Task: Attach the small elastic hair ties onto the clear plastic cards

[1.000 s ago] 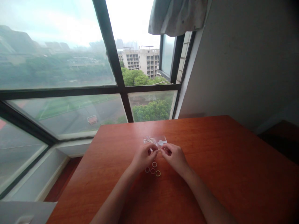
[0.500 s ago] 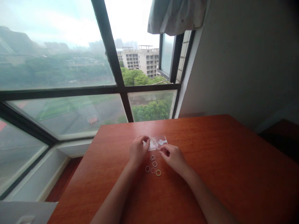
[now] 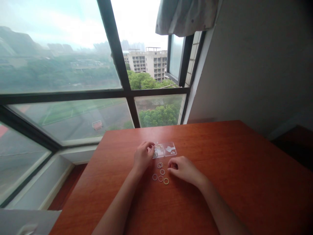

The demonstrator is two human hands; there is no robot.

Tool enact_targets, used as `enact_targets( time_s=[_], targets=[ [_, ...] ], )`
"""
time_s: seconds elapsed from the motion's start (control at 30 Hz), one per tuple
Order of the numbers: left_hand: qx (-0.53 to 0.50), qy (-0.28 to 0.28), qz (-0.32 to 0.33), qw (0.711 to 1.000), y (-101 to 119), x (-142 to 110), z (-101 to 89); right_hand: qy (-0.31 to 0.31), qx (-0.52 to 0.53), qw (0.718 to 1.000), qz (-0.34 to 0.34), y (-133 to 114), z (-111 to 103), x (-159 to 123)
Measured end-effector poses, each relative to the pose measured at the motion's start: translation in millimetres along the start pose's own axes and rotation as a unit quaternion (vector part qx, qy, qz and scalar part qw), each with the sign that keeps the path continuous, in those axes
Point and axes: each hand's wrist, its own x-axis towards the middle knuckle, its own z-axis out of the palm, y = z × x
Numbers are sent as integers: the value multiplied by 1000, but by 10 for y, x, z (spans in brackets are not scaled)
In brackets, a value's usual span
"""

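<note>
A clear plastic box lies on the table with its hinged lid folded out to the right. Some thin rings rest in its left half. My left hand is at the box's left edge, its fingers loosely curled and the thumb apart from them; I see nothing held. Nearer to me, several small rings are spread on the wood, among them a yellow ring, a pink ring and a pale ring. To their right hovers my right hand, fingers bent, a gap showing before the thumb, nothing visible in it.
The reddish-brown wooden table meets a large dark-framed window at the back. A grey curtain hangs at the upper right, beside a plain wall.
My right hand has drawn back from the lid toward me and slightly right. My left hand has shifted a little left, uncovering more of the box and a ring near its front left corner.
</note>
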Motion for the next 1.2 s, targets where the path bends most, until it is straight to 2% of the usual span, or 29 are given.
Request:
enact_targets(
  time_s=[0.1,0.2,0.8,0.9,1.07,1.2],
  targets=[
    [3,1,-2,1000,-11,-10,-35,-49,1,999,-8,-37,-8,-47],
    [-2,2,0,1000,-19,-27,-50,-69,-6,997,-14,-65,1,-66],
    [-30,-14,20,999,33,-76,-88,-75,-25,995,-57,-48,16,-50],
    [-34,-16,21,999,39,-77,-91,-50,-35,997,-42,-42,38,-27],
    [-59,-36,45,997,116,-83,-102,69,-35,997,-10,4,53,61],
    [-85,-78,77,990,211,-123,-72,147,-13,989,-3,33,49,106]
  ],
)
